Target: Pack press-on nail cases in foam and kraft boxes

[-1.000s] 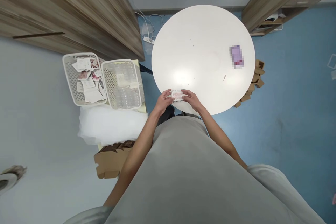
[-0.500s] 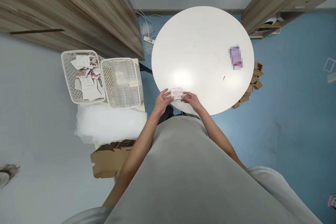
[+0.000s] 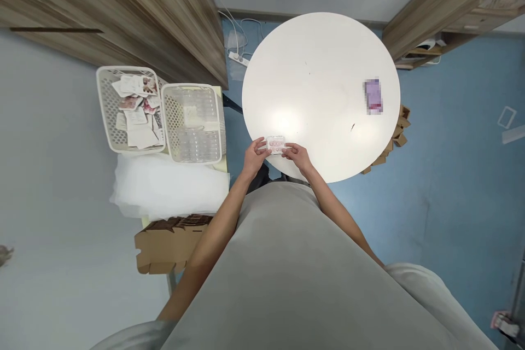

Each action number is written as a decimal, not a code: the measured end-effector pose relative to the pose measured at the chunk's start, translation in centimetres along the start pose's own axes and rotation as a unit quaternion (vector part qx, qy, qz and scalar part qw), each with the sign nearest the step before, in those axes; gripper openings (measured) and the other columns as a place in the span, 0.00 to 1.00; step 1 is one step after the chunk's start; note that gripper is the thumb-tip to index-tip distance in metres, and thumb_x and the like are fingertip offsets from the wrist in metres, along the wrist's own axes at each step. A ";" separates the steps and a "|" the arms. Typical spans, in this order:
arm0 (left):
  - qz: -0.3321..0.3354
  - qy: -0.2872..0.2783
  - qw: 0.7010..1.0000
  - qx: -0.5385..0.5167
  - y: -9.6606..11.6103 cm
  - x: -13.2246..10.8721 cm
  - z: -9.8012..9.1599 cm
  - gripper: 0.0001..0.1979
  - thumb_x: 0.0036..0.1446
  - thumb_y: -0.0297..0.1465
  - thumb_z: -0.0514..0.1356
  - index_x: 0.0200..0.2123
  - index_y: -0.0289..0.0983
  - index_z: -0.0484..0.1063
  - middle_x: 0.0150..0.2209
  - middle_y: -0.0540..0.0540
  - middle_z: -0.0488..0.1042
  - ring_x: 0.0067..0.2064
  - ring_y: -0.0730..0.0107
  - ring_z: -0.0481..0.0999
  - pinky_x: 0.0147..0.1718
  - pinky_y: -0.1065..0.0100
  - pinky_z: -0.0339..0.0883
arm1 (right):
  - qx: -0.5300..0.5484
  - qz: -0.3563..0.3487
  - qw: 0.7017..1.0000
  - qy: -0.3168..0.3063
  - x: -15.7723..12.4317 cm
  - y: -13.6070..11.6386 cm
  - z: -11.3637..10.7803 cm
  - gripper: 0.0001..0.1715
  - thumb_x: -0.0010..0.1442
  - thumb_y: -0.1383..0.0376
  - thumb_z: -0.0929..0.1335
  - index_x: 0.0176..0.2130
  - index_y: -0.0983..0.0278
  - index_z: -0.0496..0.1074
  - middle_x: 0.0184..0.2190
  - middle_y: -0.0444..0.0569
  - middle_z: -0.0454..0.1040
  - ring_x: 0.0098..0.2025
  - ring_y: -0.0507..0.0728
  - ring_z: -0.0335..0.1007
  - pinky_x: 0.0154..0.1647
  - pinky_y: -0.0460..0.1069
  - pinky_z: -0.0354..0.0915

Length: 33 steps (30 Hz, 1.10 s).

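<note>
Between my two hands is a small clear plastic case (image 3: 276, 144) with a row of pink pieces inside, too small to name. It is at the near edge of the round white table (image 3: 320, 76). My left hand (image 3: 255, 155) grips its left end, thumb at the lower corner and fingers along the side. At the right end, my right hand (image 3: 298, 155) pinches it with thumb and fingertips. Whether the case rests on the tabletop or is lifted slightly, I cannot tell.
A blurred-out purple item (image 3: 373, 97) lies on the table's right side. To the left stand a white basket of cards and packets (image 3: 102, 104), a second basket with clear plastic cases (image 3: 222, 126), white wrapping sheets (image 3: 172, 186) and folded cardboard boxes (image 3: 164, 249). More cardboard (image 3: 402, 126) is beyond the table's right edge.
My view has shifted and turned slightly. Both hands keep their hold on the case, which stays in nearly the same place.
</note>
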<state>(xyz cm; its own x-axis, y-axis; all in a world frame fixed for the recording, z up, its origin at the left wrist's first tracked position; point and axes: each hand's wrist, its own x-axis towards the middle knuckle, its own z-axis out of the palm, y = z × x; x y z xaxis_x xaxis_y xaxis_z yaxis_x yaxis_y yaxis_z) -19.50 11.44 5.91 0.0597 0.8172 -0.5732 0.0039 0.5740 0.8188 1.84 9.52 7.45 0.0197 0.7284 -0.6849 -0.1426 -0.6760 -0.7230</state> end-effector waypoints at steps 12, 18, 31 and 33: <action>-0.023 0.071 0.997 -0.027 -0.3 -2.2 -2.0 0.33 0.58 0.43 0.74 0.64 0.39 0.76 0.65 0.30 0.78 0.60 0.44 0.83 0.60 0.43 0.78 | -0.015 0.039 0.995 0.090 9.4 -2.4 3.1 0.15 0.60 0.62 0.82 0.41 0.61 0.77 0.36 0.48 0.84 0.41 0.56 0.83 0.52 0.53 0.78; -0.025 0.112 0.992 -0.045 -1.4 -4.9 -3.4 0.32 0.58 0.45 0.73 0.62 0.39 0.77 0.63 0.32 0.80 0.60 0.46 0.83 0.62 0.43 0.77 | -0.068 0.025 0.993 0.095 14.6 -4.3 4.4 0.14 0.61 0.65 0.81 0.42 0.63 0.77 0.34 0.46 0.82 0.35 0.54 0.81 0.48 0.52 0.78; -0.067 0.211 0.972 -0.077 -3.5 -8.3 -7.0 0.25 0.58 0.42 0.72 0.56 0.38 0.79 0.59 0.34 0.82 0.57 0.51 0.85 0.62 0.45 0.78 | -0.092 0.007 0.991 0.101 12.0 -4.9 3.3 0.11 0.67 0.64 0.75 0.49 0.61 0.78 0.53 0.53 0.82 0.41 0.54 0.84 0.51 0.53 0.80; -0.069 0.218 0.969 -0.090 -3.9 -8.3 -7.3 0.24 0.59 0.41 0.71 0.55 0.38 0.79 0.59 0.34 0.82 0.55 0.53 0.85 0.62 0.45 0.78 | -0.104 -0.013 0.991 0.078 10.4 -4.9 3.2 0.11 0.68 0.61 0.74 0.50 0.61 0.78 0.54 0.53 0.82 0.43 0.55 0.84 0.53 0.54 0.79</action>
<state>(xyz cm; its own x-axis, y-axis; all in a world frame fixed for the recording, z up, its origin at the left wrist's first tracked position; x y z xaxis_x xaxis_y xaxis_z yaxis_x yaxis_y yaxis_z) -27.33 2.77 7.29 -0.3575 0.6532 -0.6674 -0.1948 0.6468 0.7374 -0.46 20.77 4.11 0.1765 0.7299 -0.6604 0.0665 -0.6782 -0.7318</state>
